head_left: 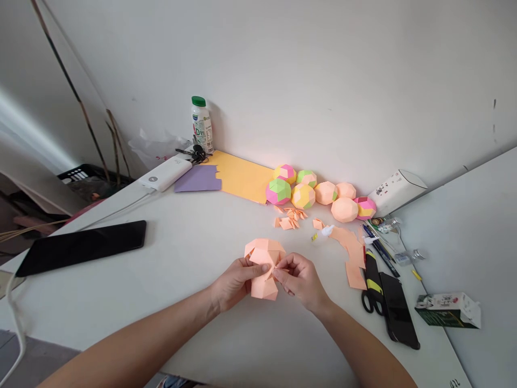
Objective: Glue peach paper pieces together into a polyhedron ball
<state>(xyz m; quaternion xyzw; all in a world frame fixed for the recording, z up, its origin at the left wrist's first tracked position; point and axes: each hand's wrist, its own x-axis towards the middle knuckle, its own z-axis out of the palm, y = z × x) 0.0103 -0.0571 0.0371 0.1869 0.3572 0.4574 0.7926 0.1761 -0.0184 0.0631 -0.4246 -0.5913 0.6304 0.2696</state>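
Both my hands meet over the white table on a half-built peach paper ball. My left hand grips its left side, thumb on top. My right hand pinches a flap at its right edge. Small folded peach paper pieces lie scattered just beyond, and a curved row of flat peach paper squares lies to the right.
Several finished paper balls line the wall. Scissors, pens and a black phone lie at right, with a small carton. A dark tablet, power bank, bottle, yellow and purple paper sheets sit left.
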